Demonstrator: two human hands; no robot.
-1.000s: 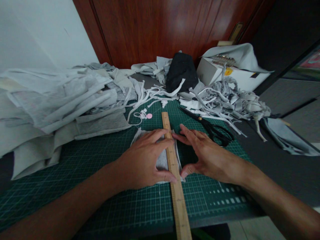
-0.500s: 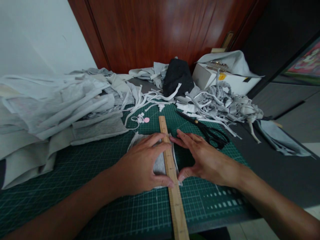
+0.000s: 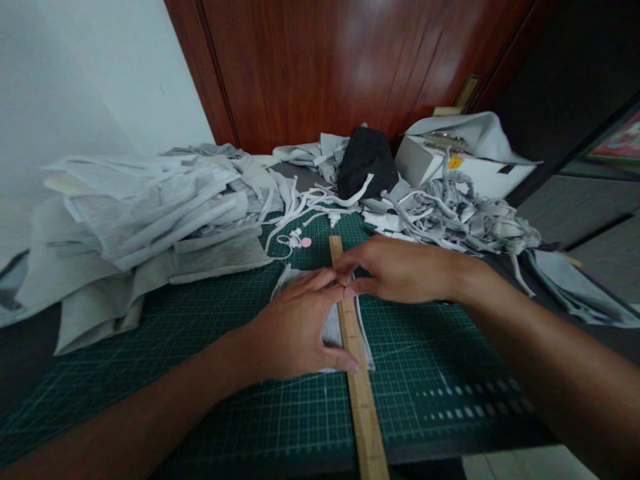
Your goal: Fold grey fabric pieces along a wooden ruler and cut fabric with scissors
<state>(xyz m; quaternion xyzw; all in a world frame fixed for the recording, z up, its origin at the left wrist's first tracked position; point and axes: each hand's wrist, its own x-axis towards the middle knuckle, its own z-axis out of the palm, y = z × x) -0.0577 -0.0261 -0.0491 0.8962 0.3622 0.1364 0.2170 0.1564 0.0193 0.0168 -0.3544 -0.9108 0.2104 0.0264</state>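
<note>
the left hand (image 3: 295, 327) is spread flat over a small piece of grey cloth (image 3: 332, 327), its fingertips and thumb on the wooden ruler (image 3: 353, 337) that lies across it. the right hand (image 3: 400, 267) has thumb and fingers drawn in at the ruler's upper part; whether they grip ruler or cloth i can't tell. cloth lies on the green cutting mat (image 3: 240, 407). a sideways tug there could skew the ruler or ruck the cloth, and a knock to the ruler's near end, jutting past the worktop (image 3: 450, 445) edge, could swing it.
</note>
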